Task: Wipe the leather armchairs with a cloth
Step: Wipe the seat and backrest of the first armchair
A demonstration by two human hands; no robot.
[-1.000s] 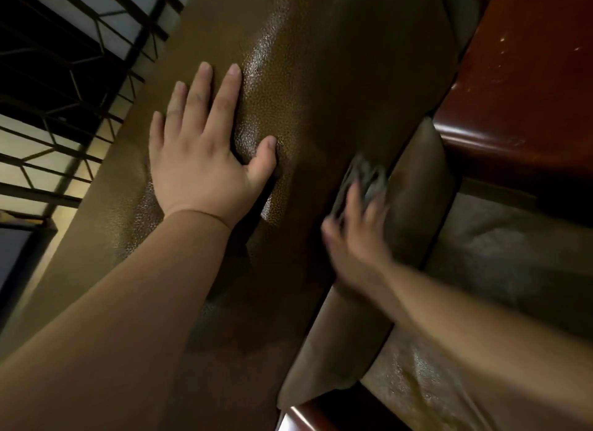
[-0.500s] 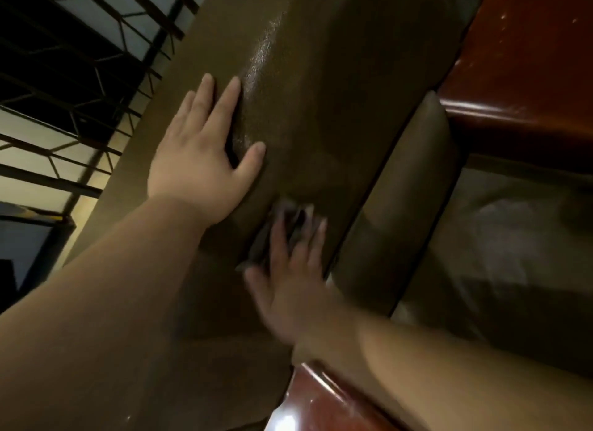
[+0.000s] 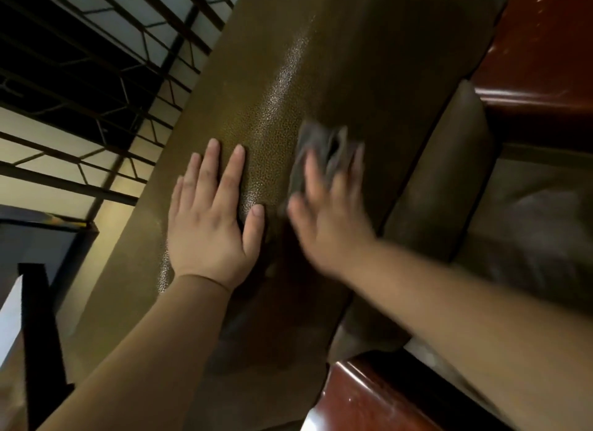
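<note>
Left hand [image 3: 208,225] flat on chair back [image 3: 369,61], fingers straight, bracing, holding nothing. Right hand [image 3: 327,219] just beside it, blurred, fingers spread, pressing grey cloth [image 3: 321,145] against same leather. Cloth bunched, only pinned under fingertips, not gripped: likely to slip out on fast stroke. Stroke toward left hand risks collision. Seam beside cushion [image 3: 449,180] easily missed. Glossy wood arm [image 3: 378,398] below, untouched.
</note>
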